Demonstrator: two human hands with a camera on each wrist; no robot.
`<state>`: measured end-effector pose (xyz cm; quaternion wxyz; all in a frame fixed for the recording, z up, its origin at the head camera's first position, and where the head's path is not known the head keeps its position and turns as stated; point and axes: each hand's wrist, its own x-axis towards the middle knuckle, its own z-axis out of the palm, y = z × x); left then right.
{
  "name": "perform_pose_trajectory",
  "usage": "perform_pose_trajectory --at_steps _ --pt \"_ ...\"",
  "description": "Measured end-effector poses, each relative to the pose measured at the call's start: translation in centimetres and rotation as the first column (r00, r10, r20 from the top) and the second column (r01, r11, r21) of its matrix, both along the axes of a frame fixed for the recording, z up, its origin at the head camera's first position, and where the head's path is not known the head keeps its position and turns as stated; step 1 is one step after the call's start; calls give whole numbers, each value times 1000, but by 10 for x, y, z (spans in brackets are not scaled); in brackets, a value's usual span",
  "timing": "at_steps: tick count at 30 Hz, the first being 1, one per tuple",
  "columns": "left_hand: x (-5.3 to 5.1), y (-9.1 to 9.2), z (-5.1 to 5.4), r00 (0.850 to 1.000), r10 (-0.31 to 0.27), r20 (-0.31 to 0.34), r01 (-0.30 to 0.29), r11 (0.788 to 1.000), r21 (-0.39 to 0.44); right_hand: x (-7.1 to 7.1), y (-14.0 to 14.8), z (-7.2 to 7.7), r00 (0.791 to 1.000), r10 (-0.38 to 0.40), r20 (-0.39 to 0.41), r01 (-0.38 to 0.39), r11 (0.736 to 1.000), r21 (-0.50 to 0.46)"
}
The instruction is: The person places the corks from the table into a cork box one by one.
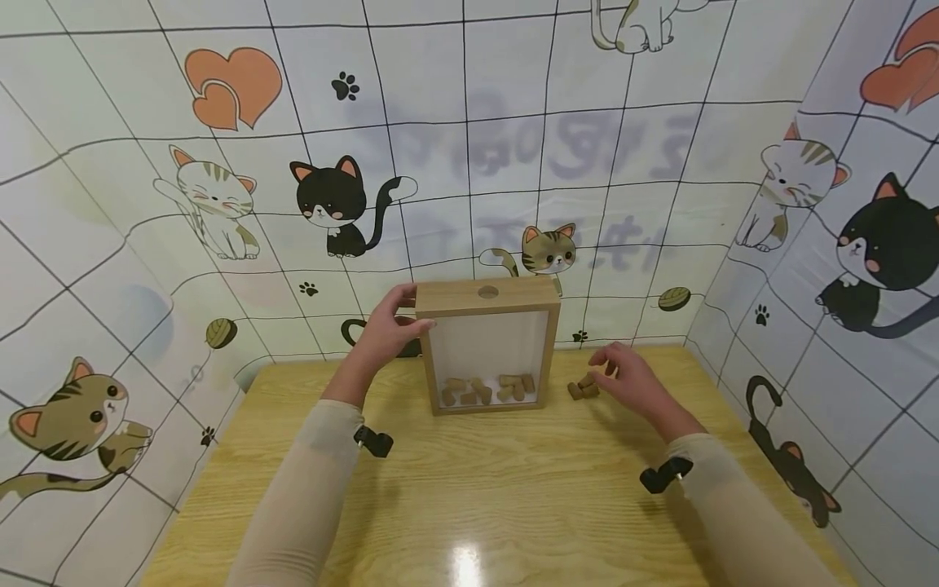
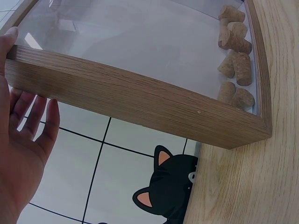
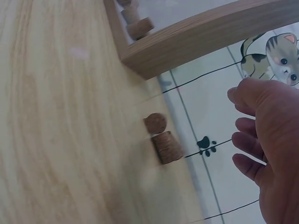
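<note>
Corks (image 3: 167, 148) lie loose on the worktop (image 1: 469, 481) just beside the right side of an upright wooden box frame (image 1: 451, 298), and from where I stand the right hand (image 1: 631, 381) seems to be reaching for them. Its thumb and fingers are bent but parted, with nothing I can make out between them. Picking up one cork at a time, thumb and forefinger closing across its middle, looks the surest way; they lie so close together that a hasty pinch could send a neighbour rolling, and lowering the fingertips fully to the wood first should help. Meanwhile the left hand (image 1: 386, 328) grips the frame's upper left corner, thumb on the front edge and fingers behind. I judge that a light, even hold serves best, since a tall, shallow piece like this could tip if pushed. As for the count, I see one frame, with one round hole (image 1: 487, 292) in its top, and about nine corks inside (image 2: 243, 68), resting along the bottom and overlapping too much for certainty. Outside, two show plainly; a third seems to peep out near the right fingertips, though I can't be sure. Each wrist wears one small black device (image 1: 373, 442).
</note>
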<state>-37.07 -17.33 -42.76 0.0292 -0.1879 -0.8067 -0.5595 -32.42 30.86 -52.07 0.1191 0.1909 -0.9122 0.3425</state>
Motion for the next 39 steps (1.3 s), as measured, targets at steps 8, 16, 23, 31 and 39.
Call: perform_pose_trajectory --at_steps 8,16,23,31,39 --pt "6 0 0 1000 3 5 -3 1000 -4 -3 5 -36 995 12 96 -13 1000 1" --pt "0 -1 2 1000 8 9 -8 1000 -2 -5 4 -52 989 0 145 0 1000 -1" --pt "1 -1 1 1000 4 -4 -4 1000 4 -5 5 -56 992 -13 127 14 1000 -6" --pt "2 1 3 999 -18 -38 18 1000 8 -4 8 -61 988 -5 152 7 1000 -12" --pt "2 0 2 999 -15 -44 15 1000 6 -6 8 -62 992 8 129 -8 1000 -4"
